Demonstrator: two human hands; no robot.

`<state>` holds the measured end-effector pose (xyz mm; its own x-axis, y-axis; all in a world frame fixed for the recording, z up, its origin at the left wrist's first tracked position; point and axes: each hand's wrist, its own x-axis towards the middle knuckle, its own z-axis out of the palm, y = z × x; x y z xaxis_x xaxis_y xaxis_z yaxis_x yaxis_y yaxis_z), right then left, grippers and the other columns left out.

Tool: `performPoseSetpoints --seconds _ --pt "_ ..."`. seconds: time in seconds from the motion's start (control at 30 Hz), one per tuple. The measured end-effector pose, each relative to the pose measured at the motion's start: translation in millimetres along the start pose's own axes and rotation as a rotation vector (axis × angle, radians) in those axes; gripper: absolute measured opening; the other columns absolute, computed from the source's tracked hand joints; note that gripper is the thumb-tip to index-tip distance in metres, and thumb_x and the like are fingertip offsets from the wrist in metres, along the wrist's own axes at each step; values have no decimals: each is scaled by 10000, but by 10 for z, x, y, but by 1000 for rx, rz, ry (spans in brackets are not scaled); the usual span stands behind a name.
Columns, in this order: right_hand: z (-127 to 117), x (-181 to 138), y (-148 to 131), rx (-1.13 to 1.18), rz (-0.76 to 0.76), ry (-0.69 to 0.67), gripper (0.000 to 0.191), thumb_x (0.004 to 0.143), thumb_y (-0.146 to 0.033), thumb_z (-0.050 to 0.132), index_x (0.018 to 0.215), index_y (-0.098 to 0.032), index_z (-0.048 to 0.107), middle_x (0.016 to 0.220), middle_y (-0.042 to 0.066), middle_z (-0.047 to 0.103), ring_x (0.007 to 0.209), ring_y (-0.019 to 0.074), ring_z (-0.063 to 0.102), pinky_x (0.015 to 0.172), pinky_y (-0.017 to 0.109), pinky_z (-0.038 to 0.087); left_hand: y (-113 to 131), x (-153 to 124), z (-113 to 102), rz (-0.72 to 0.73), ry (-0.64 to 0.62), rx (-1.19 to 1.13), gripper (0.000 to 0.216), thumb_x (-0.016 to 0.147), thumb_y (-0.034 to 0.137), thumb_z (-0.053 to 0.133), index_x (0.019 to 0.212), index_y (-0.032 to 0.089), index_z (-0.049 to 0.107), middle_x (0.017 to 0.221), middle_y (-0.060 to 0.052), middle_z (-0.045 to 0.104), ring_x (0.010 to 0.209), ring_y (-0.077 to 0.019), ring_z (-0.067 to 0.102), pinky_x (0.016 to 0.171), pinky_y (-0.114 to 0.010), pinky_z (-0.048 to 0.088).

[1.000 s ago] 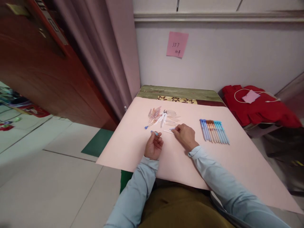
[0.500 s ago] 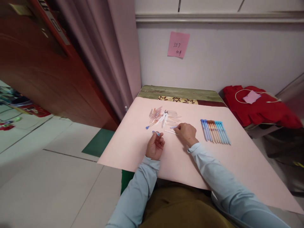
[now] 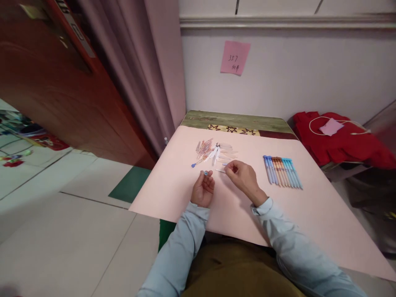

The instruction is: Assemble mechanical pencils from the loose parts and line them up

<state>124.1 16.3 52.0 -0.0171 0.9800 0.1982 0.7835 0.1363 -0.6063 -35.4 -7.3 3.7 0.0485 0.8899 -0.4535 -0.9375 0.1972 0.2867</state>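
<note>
1. Head view: 1 left hand (image 3: 203,190) pinches 1 small light-blue tube (image 3: 206,173) over the pale pink sheet (image 3: 167,189).
2. 1 right hand (image 3: 244,178) — fingertips nearly together, grip hidden — beside 1 thin white stick (image 3: 220,170), partly covered.
3. 1 row of slim pens (image 3: 281,173), 3 colours; loose slender parts (image 3: 214,156) overlap, uncountable.

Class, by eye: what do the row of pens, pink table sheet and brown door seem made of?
Row of pens: probably plastic, smooth; uniform, brightly coloured.
Pink sheet: perhaps paper, matt; flat, crisp edges.
Brown door: wood or veneer, perhaps; low sheen, faint grain-like streaks.
</note>
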Motion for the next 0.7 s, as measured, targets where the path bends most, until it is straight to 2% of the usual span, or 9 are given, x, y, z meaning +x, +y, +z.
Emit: performPoseSetpoints --seconds 0.1,0.2,0.37,0.5,0.7 --pt "-50 -150 -197 178 -71 -40 167 801 -336 558 759 -221 672 677 6 677 596 152 575 556 245 367 -26 -11 -6 11 -49 44 179 958 263 558 855 134 628 698 -8 702 480 -59 600 471 -156 513" --pt "-40 -238 -331 208 -117 -80 168 811 -351 580 763 -225 679 673 1 677 577 143 564 551 239 364 -58 4 -31 21 -124 33 176 923 307 619 848 149 604 632 35 614 470 -40 538 469 -148 465" --pt "-3 -274 -403 116 -147 -129 156 850 -341 607 773 -251 709 734 -3 714 650 151 612 605 242 370 -105 64 -105 32 -216 58 236 877 349 683 794 163 564 544 76 447 446 -41 424 474 -169 392" --pt "-3 -275 -410 14 -137 -165 163 876 -330 602 786 -263 720 772 -4 729 701 163 636 620 245 363 -121 65 -122 20 -237 115 282 850 336 709 730 153 533 546 72 428 456 -40 403 468 -173 345" --pt "-5 -241 -353 2 -131 -176 210 881 -383 604 753 -243 693 696 -6 697 628 154 599 571 249 327 -107 -9 -69 8 -249 174 313 844 295 706 667 153 491 531 71 404 432 -34 346 433 -174 278"
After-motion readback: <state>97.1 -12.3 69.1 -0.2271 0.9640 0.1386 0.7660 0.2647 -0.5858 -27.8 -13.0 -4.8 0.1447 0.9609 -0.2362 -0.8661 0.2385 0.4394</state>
